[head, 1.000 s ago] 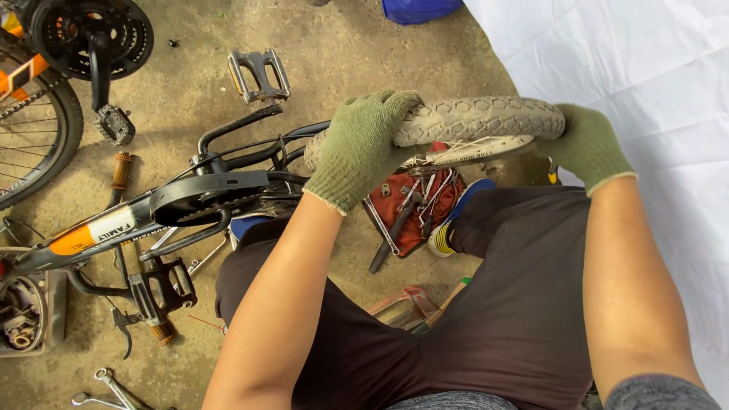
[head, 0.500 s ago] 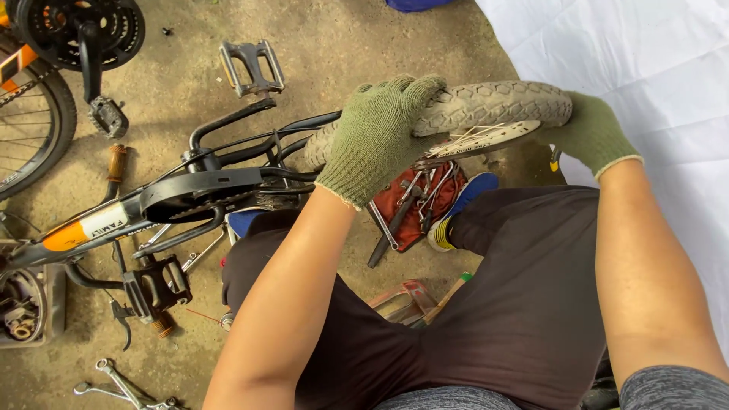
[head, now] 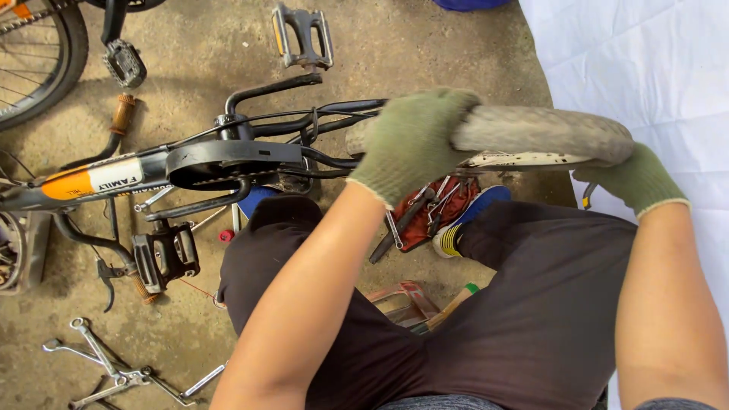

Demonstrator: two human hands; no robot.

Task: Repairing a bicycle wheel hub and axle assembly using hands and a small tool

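We see our left hand [head: 414,144], in a green knit glove, curled tightly over the top of the dusty grey tyre [head: 543,130], fingers wrapped down its far side, while our right hand [head: 634,178], gloved the same, closes around the tyre's other end from below, with the thumb hidden behind the rubber. The tyre sits on a pale, chipped rim [head: 524,160] and runs level between our two hands, held above our knees in dark shorts [head: 531,304]. Just past our left hand the tyre meets the black rear stays of the bicycle frame [head: 152,171], which lies on its side across the concrete floor [head: 197,45]; its chain guard [head: 228,159] and one pedal [head: 165,258] crowd the floor to our left, and a second pedal [head: 302,34] points up toward the floor's far edge. Beneath the tyre, a red tool pouch [head: 437,212] full of spanners lies touching a blue shoe [head: 471,216], so there is little free room straight below our grip. On our right a white sheet [head: 645,68] covers the ground right up to the tyre's end, its edge running just beside our right hand. Loose wrenches [head: 106,364] lie near the floor's near left corner, well apart from us, and another bicycle wheel [head: 38,61] fills the far left corner. The floor is rough, stained grey concrete in daylight.
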